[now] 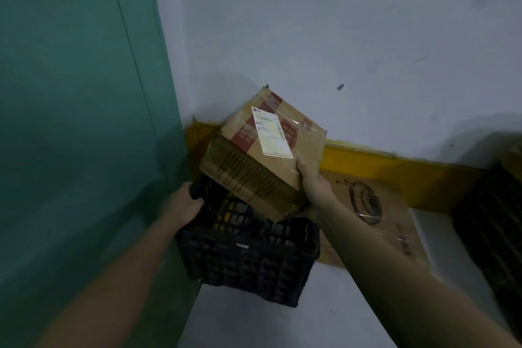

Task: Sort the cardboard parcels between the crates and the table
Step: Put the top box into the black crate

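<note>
Item 1. Two bare forearms enter from the bottom edge and reach forward and down.

Item 2. Black plastic crate (248, 260), lattice walls, standing on a pale floor just beside a green panel (79, 121). Its inside is dim; yellow and grey shapes show through the mesh, too dark to identify.

Item 3. Left hand (185, 205), on the crate's far left rim. Fingers are curled over the rim edge and grip it; fingertips are hidden inside the crate.

Item 4. Right hand (315, 186), at the near right corner of a cardboard parcel (260, 155). The thumb lies on the parcel's top face; the other fingers are hidden beneath it, so the hand holds the parcel from under and over that corner.

Item 5. The cardboard parcel itself: brown box, tilted, held in the air above the open crate, its low corner just over the crate mouth. Red printed tape bands cross the top, and a white shipping label (271, 133) is stuck on the top face. Dark print runs along the near side. Text is too blurred to read.

Item 6. Flat cardboard sheet (378, 215) with a round dark drawing, lying right of the crate, partly under the right forearm.

Item 7. Yellow strip (395, 172) along the base of a grey-white wall (310, 22).

Item 8. Second dark crate (491, 223), at the right edge, well apart from the first.
</note>
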A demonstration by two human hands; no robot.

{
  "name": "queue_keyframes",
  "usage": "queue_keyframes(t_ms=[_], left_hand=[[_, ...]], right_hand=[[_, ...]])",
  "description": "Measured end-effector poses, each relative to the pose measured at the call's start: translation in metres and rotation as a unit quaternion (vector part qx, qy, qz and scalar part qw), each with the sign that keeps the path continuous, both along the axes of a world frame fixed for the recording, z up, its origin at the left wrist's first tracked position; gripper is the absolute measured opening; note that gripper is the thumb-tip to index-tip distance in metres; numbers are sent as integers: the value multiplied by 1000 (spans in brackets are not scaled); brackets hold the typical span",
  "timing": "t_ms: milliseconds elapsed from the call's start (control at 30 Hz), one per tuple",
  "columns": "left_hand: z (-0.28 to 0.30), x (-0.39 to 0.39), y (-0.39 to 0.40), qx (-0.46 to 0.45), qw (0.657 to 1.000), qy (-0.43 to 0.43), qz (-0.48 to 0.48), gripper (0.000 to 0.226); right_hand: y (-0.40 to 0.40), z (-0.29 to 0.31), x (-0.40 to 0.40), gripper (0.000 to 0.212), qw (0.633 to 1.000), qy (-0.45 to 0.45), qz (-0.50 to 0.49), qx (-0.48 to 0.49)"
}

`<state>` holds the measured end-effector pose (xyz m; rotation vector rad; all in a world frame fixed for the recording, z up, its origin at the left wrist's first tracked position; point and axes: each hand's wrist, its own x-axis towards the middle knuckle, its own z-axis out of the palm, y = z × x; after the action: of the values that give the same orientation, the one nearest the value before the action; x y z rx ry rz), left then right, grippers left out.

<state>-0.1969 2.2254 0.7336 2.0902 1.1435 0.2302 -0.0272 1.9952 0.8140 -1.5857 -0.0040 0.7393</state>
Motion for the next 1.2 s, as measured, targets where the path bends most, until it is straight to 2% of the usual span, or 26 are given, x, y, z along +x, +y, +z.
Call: queue_keyframes(t_ms=[100, 333, 433, 567, 800, 900, 1000, 1067, 1200], left_hand=[[-2, 3, 14, -3, 999, 14, -36, 35], [-11, 2, 19, 33, 997, 3, -63, 39], [-14, 3, 12, 42, 997, 5, -59, 38], [-13, 7, 2, 44, 997, -9, -63, 26], [-8, 10, -2, 46, 996, 30, -70, 24], [-5, 15, 6, 46, 992, 47, -106, 43], [-1, 17, 10, 24, 995, 35, -93, 68], [-3, 17, 10, 36, 994, 33, -97, 74], [-2, 37, 8, 75, 988, 35, -132, 84]], right_hand=[[5, -10, 6, 66, 999, -13, -10, -44], [19, -25, 26, 61, 986, -106, 35, -125], [23, -30, 38, 67, 980, -121, 32, -156], [30, -41, 46, 76, 968, -140, 42, -203], [39, -76, 38, 82, 971, -81, 60, -215], [41, -90, 40, 88, 975, -75, 50, -202], [45, -100, 50, 94, 969, -104, 35, -223], [50, -109, 56, 95, 969, -102, 17, -226], [61, -122, 58, 93, 977, -41, -17, -209]])
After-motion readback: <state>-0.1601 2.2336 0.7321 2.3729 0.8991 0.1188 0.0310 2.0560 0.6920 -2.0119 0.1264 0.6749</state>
